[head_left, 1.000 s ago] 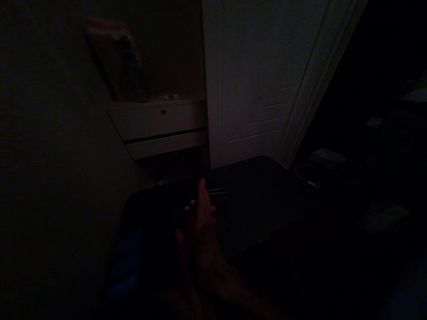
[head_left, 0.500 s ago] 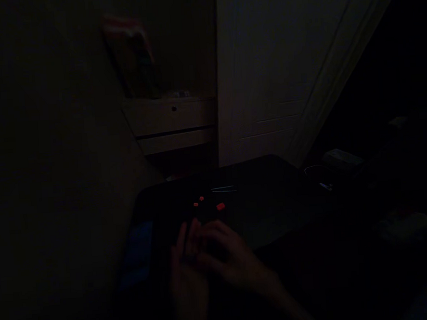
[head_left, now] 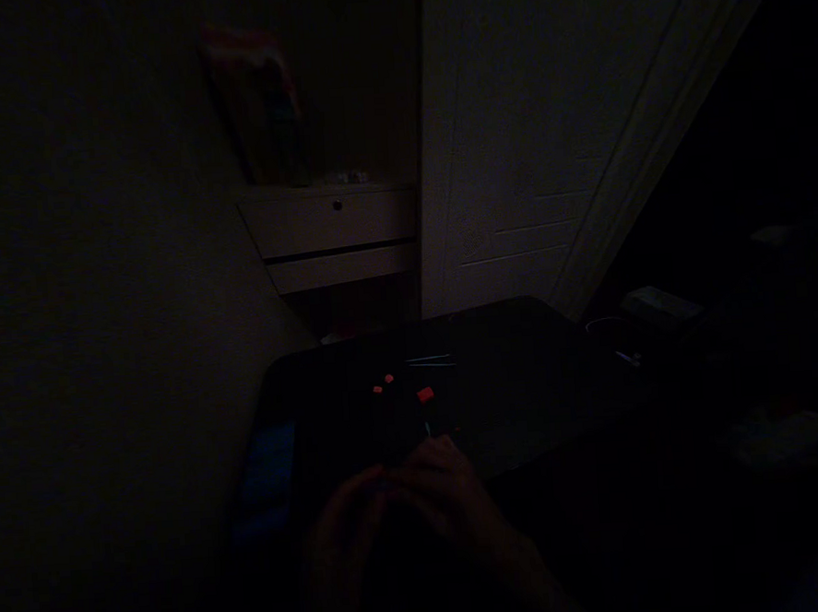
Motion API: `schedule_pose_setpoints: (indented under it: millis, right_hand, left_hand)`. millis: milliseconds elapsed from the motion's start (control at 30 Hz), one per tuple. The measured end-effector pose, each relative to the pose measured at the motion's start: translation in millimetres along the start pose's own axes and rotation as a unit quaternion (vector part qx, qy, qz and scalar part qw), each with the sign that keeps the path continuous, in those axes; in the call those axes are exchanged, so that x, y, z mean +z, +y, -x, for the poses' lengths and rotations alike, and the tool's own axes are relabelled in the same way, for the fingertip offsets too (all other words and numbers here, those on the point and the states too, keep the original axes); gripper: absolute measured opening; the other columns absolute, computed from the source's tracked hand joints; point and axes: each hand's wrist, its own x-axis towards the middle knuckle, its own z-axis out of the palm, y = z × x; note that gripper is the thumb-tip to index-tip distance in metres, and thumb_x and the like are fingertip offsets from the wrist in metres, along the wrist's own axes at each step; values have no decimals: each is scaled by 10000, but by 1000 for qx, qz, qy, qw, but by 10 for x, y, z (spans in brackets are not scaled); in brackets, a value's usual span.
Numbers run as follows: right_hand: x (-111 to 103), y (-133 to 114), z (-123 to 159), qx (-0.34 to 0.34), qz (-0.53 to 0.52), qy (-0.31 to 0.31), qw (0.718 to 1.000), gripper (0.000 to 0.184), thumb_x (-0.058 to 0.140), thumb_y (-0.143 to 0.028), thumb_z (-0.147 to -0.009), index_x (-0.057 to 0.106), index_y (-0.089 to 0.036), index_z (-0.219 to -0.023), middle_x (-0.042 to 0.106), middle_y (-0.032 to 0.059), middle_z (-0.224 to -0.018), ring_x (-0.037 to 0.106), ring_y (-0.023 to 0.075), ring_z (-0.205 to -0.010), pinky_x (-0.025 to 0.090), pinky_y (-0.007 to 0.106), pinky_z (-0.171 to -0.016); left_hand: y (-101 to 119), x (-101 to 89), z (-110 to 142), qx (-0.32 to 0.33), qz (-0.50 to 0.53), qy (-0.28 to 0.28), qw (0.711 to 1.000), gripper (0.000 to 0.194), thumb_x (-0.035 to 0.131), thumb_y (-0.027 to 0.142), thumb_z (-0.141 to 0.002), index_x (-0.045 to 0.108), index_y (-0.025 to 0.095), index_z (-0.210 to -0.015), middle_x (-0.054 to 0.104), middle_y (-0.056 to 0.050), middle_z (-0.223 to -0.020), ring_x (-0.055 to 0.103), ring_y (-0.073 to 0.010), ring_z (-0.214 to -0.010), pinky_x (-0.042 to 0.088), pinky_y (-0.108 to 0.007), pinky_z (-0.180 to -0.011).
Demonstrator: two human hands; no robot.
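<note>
Holding left hand (head_left: pixel 343 527) close to right hand (head_left: pixel 452 493), I cannot tell whether either grip is closed. Farther off, a red piece (head_left: pixel 425 395) lies on the table (head_left: pixel 523 364).

In very dim light, the left hand (head_left: pixel 343 522) and right hand (head_left: pixel 448 488) meet at the near edge of a dark table (head_left: pixel 516 364); whatever lies between their fingers is too dark to tell. Beyond them are a red piece (head_left: pixel 425 395), two smaller orange pieces (head_left: pixel 383 384) to its left, and thin tweezers-like prongs (head_left: pixel 431 361) farther away.
</note>
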Motion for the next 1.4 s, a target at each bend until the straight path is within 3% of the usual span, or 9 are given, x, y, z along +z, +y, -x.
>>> schedule_pose_setpoints:
  millis: [100,233,433,600,733,900,1067,1233,1400]
  right_hand:
    - [-18,38,32,-5,12,-14,1000,385,769,-212,-1044,752,-374,-1393,827,10,-1190,743,224,-1133,511,421,-1061]
    - [5,187,166,118,106,20,987,667,805,-217,-981,559,-303,-1596,789,88,-1320,746,286,-1181,575,486,-1056]
    - [163,437,275,203,224,33,953,288,723,-108,-970,760,-185,-1245,797,158,-1207,768,329,-1123,638,442,-962]
    - [109,471,175,230,253,-2,940,291,589,8,-967,790,-187,-1047,819,153,-1033,803,306,-949,636,377,-836]
    - [10,539,148,239,269,-18,933,328,574,21,-944,796,-161,-1103,824,188,-1076,799,327,-985,625,395,-865]
    - [-98,519,195,234,258,-31,937,370,586,-16,-954,776,-137,-1248,824,190,-1106,806,330,-1007,635,390,-859]
    - [-166,329,243,192,209,-42,958,381,582,-62,-993,779,-238,-1268,815,122,-1200,807,281,-1053,644,359,-904]
    - [68,220,299,123,81,-24,989,491,595,-10,-943,747,-225,-1358,802,114,-1192,813,254,-1029,662,336,-907]
    - [307,266,355,107,58,22,992,450,543,-1,-971,774,-198,-1304,800,130,-1154,817,262,-1015,675,343,-893]
  left_hand:
    - [10,-26,-39,28,-9,6,1000,463,808,616,-771,859,231,-1023,888,-95,-1091,842,-350,-1041,685,-478,-958]
    - [-120,-58,-145,110,-86,34,990,325,736,529,-878,849,243,-982,894,-65,-986,865,-307,-917,714,-415,-816]
    - [-328,-16,-290,189,-149,30,970,230,711,458,-898,856,285,-943,865,-64,-957,828,-316,-898,681,-485,-855]
    - [-424,-17,-328,227,-178,25,957,216,709,457,-904,836,282,-894,856,-78,-990,789,-346,-983,650,-530,-893]
    - [-487,-68,-349,236,-184,21,954,216,699,442,-929,837,277,-922,836,-64,-934,784,-295,-873,653,-450,-791]
    - [-523,-62,-357,247,-188,19,950,216,711,453,-936,832,275,-935,841,-64,-962,787,-304,-920,641,-455,-823]
    - [-477,-52,-337,247,-193,13,950,290,668,520,-985,828,289,-915,850,-55,-950,796,-298,-932,623,-466,-879]
    - [-440,-45,-314,242,-192,9,951,325,667,563,-995,832,288,-942,855,-59,-958,795,-287,-918,633,-429,-849]
    - [-461,-26,-318,233,-192,15,953,314,674,550,-996,854,295,-1030,842,-65,-995,782,-297,-951,636,-451,-867]
